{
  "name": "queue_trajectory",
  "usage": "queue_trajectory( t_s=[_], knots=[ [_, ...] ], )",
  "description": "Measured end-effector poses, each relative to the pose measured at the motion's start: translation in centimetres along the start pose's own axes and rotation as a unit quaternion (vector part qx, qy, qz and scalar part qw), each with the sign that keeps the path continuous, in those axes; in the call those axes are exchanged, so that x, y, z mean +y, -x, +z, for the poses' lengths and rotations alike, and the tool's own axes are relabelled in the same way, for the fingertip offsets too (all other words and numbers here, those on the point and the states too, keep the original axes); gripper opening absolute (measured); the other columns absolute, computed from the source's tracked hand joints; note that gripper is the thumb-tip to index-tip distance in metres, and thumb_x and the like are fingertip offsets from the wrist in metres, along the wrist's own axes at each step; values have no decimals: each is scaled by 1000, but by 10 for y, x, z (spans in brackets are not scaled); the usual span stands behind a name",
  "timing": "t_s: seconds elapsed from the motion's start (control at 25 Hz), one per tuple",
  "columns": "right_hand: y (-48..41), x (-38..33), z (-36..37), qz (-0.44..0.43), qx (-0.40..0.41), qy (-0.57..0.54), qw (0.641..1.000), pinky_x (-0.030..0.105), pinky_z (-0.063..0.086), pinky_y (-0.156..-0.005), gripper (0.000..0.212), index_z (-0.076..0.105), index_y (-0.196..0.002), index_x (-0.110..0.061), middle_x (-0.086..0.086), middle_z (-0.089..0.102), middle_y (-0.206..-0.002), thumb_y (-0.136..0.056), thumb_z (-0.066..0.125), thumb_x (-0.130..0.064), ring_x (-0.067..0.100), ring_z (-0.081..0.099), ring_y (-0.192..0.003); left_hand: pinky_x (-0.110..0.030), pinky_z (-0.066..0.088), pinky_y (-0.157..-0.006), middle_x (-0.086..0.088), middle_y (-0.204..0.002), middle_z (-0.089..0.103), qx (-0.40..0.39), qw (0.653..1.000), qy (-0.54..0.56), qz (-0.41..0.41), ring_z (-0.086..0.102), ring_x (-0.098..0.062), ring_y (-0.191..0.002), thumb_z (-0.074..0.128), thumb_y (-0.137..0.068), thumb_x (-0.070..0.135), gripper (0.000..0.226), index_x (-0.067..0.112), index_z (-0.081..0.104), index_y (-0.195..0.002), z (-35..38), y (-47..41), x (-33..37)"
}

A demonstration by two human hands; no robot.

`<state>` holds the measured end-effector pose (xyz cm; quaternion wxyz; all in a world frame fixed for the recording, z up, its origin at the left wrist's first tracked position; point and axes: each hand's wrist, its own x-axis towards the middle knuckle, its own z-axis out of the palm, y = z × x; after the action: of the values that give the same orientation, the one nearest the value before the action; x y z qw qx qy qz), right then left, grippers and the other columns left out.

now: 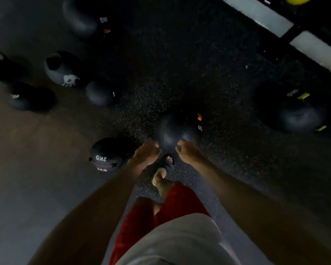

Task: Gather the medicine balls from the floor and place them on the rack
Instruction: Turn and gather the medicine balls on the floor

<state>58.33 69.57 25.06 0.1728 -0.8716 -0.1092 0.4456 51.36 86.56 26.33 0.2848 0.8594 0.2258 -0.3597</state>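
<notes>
A black medicine ball [172, 131] marked 4KG, with an orange tag, lies on the dark speckled floor straight ahead of me. Both my arms reach down to it. My left hand [146, 153] is at the ball's near left edge and my right hand [187, 152] at its near right edge, fingers loosely curled. Neither hand wraps the ball, and blur hides whether they touch it. Just left of my left forearm lies a 2KG ball [107, 155]. The black rack [294, 29] stands at the top right with yellow-green balls [296, 0] on it.
Several more black balls lie scattered at the left and back: one nearby [101, 92], one with a white logo [63, 69], one further left [29, 96], one at the back [80, 18]. A large ball with lime tags [298, 115] lies at the right. My sandalled foot [165, 163] stands between my hands.
</notes>
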Motion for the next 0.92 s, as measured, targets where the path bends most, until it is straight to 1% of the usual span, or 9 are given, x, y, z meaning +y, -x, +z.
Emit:
queue_trajectory(
  t_s=[0.04, 0.08, 0.16, 0.24, 0.52, 0.68, 0.76, 0.84, 0.92],
  knots=[
    [-5, -4, -1, 13, 7, -18, 1000, 25, 41, -69, 27, 58, -117, -5, -4, 55, -80, -103, 43, -23, 23, 62, -83, -40, 49, -90, -17, -124, 65, -10, 1000, -14, 9, 61, -35, -114, 47, -102, 34, 36, 11, 58, -128, -7, -10, 0],
    [-12, -5, 0, 29, 16, -36, 999, 27, 41, -72, 28, 58, -119, -7, -2, 58, -84, -103, 43, -24, 27, 64, -89, -40, 48, -91, -18, -125, 64, -17, 999, -29, 24, 60, -35, -115, 45, -103, 33, 36, 10, 58, -128, -13, -23, -2],
    [-26, -2, 7, 54, 33, -63, 996, 32, 44, -77, 28, 57, -119, -8, 12, 65, -104, -103, 43, -26, 34, 64, -102, -40, 48, -91, -18, -127, 63, -37, 997, -48, 46, 60, -35, -116, 45, -103, 32, 36, 9, 58, -127, -20, -46, -6],
    [-40, 5, 17, 76, 52, -73, 993, 37, 44, -77, 28, 57, -117, -7, 20, 64, -111, -103, 44, -27, 37, 62, -104, -39, 48, -90, -17, -124, 64, -60, 992, -80, 74, 60, -34, -114, 47, -102, 30, 33, 10, 60, -125, -22, -68, -6],
    [-98, 33, 71, 187, 107, -182, 959, 42, 53, -77, 27, 55, -118, -10, 16, 65, -108, -102, 41, -27, 31, 63, -94, -41, 51, -91, -12, -115, 69, -123, 966, -162, 157, 63, -33, -108, 56, -96, 28, 23, 15, 63, -114, 13, -179, -22],
    [-142, 44, 118, 248, 130, -238, 930, 34, 43, -70, 25, 56, -115, -8, 14, 64, -105, -102, 41, -22, 32, 63, -96, -38, 49, -93, -13, -118, 68, -153, 952, -189, 187, 62, -33, -112, 56, -96, 24, 26, 13, 62, -118, 43, -243, -39],
    [-167, 49, 140, 268, 149, -262, 915, 36, 46, -76, 28, 55, -122, -10, 17, 64, -115, -101, 43, -23, 35, 63, -104, -36, 47, -91, -13, -118, 68, -158, 948, -203, 189, 61, -33, -114, 55, -98, 23, 28, 12, 61, -123, 51, -271, -48],
    [-194, 52, 165, 276, 158, -279, 906, 41, 50, -88, 36, 51, -133, -11, 20, 58, -127, -99, 45, -22, 38, 59, -113, -37, 46, -93, -15, -119, 67, -156, 941, -225, 197, 59, -34, -116, 54, -99, 23, 32, 12, 57, -128, 59, -298, -61],
    [-218, 54, 190, 283, 150, -280, 905, 47, 48, -101, 51, 37, -149, -17, 21, 44, -144, -99, 47, -23, 40, 50, -127, -40, 44, -100, -15, -132, 59, -159, 935, -239, 206, 54, -33, -123, 54, -99, 23, 42, 16, 48, -140, 70, -320, -72]
  ],
)
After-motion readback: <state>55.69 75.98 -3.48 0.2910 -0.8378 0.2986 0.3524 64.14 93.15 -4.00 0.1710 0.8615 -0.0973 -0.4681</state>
